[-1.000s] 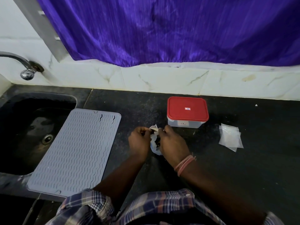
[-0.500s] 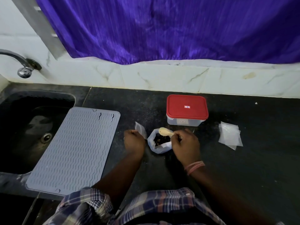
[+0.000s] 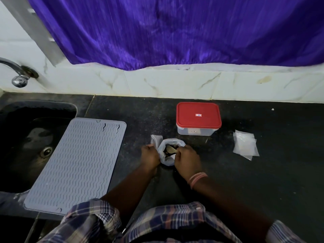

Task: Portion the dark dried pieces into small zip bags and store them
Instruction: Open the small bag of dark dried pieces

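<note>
Black stone tabletop, mid-front: the right hand pinches a spoon inside the open bag of dark pieces; the left hand pinches a small zip bag. A floppy bag mouth could spill pieces during transfer.

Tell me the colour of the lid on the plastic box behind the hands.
Red: the lid has a small label at its centre, seen in the head view.

My right hand hides the spoon handle; dark pieces inside the bag are too small to identify; the tap is cut off at left.
</note>
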`<state>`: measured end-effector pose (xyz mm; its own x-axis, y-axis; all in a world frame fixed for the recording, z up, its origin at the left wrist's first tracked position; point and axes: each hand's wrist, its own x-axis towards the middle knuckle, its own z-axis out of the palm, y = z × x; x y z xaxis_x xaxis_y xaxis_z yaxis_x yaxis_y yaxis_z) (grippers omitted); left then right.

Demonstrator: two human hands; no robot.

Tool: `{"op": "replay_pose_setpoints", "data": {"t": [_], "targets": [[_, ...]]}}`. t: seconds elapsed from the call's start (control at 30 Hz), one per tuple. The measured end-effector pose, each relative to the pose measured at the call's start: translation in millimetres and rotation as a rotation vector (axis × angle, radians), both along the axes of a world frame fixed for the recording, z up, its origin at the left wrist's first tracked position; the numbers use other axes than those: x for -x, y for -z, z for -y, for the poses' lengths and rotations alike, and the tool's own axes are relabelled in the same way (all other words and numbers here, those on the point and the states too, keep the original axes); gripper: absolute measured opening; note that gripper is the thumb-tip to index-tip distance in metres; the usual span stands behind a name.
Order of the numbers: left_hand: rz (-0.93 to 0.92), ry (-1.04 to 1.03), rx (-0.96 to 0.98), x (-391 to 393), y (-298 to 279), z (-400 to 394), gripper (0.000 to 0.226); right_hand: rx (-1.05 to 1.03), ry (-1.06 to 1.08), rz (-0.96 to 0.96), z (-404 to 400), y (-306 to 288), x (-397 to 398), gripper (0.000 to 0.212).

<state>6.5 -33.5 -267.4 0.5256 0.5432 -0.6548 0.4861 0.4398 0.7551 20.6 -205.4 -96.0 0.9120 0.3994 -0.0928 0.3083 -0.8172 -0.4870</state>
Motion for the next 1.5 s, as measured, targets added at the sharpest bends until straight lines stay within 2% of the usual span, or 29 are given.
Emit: {"op": "replay_pose_setpoints", "data": {"t": [0.03,0.17,0.3,0.37,0.47,0.6,0.67,0.8,0.97,1.1,1.5], "targets": [[0.013,0.010,-0.006,0,-4,0,0.042,-0.017,0.006,-0.015,-1,0,-1,0.019],[0.064,0.043,-0.004,11,-88,15,0.033,0.004,-0.020,-0.030,-4,-1,1,0.025],[0.144,0.092,0.033,20,-141,29,0.036,0.214,-0.129,-0.020,-4,-5,2,0.035],[0.174,0.094,0.076,23,-155,34,0.031,0.248,-0.125,-0.032,-4,-4,0,0.036],[0.133,0.062,0.104,22,-157,34,0.021,0.101,0.025,-0.123,-9,-7,-1,0.026],[0.074,0.074,0.077,19,-152,31,0.020,-0.232,0.454,-0.455,-5,-8,-13,0.023],[0.052,0.098,0.058,18,-151,31,0.018,-0.253,0.463,-0.504,0,-4,-15,0.023],[0.056,0.089,0.099,18,-155,33,0.019,-0.221,0.402,-0.423,3,-1,-9,0.024],[0.097,0.030,0.167,21,-151,33,0.021,-0.277,0.595,-0.519,5,0,-11,0.026],[0.107,-0.062,0.243,17,-153,35,0.031,-0.316,0.646,-0.539,12,0,-16,0.022],[0.102,-0.075,0.260,22,-165,40,0.031,-0.221,0.523,-0.432,21,-13,-14,0.022]]}}
